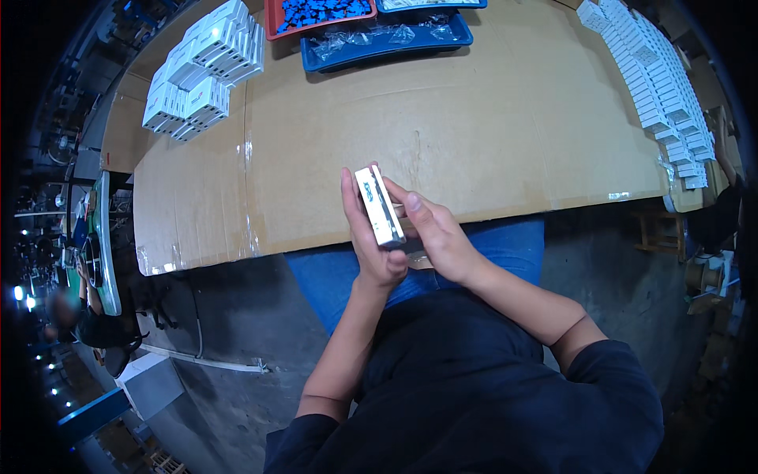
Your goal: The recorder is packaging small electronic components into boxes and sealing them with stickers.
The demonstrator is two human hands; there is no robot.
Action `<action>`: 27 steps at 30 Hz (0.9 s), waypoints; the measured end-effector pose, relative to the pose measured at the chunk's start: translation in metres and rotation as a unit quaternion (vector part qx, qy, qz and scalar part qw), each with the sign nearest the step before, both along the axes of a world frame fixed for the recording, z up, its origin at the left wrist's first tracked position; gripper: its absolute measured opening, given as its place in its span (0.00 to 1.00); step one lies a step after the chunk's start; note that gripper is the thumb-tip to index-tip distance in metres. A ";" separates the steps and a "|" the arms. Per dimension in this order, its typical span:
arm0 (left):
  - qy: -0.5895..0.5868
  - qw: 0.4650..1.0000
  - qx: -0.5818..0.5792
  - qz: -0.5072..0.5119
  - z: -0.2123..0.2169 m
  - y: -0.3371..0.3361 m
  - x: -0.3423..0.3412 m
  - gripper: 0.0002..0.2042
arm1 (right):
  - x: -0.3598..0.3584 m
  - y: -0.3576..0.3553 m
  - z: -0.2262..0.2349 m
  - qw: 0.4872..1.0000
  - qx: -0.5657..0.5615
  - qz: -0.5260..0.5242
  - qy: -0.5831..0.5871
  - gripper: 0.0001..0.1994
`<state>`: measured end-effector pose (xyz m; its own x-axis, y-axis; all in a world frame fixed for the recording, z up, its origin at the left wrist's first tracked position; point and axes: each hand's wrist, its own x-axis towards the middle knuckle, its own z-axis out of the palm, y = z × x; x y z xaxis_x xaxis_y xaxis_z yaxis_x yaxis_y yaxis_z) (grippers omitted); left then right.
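Both hands clasp upright white box (380, 205), long axis away.

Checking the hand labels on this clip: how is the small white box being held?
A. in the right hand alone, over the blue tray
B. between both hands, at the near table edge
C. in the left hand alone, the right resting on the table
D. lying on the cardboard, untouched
B: the small white box stands on edge between the left hand and the right hand, at the near edge of the cardboard-covered table.
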<state>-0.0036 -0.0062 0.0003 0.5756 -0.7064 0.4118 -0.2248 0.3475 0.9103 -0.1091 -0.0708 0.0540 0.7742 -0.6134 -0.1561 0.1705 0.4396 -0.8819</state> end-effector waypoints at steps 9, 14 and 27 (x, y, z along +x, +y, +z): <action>0.372 0.915 0.078 -0.135 0.018 0.005 -0.004 0.39 | -0.023 -0.036 -0.017 0.831 -0.556 -0.013 0.019 0.43; 0.447 0.869 0.144 -0.158 0.041 0.007 -0.018 0.36 | -0.023 -0.051 -0.029 0.762 -0.647 0.014 0.008 0.41; 0.456 0.859 0.161 -0.167 0.042 0.008 -0.020 0.36 | -0.017 -0.048 -0.039 0.733 -0.674 -0.065 -0.064 0.40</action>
<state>-0.0236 0.0017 0.0418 0.2989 -0.8877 -0.3504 0.6958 -0.0486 0.7166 -0.1262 -0.1184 0.0149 0.6508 -0.2133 0.7287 0.2528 -0.8441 -0.4728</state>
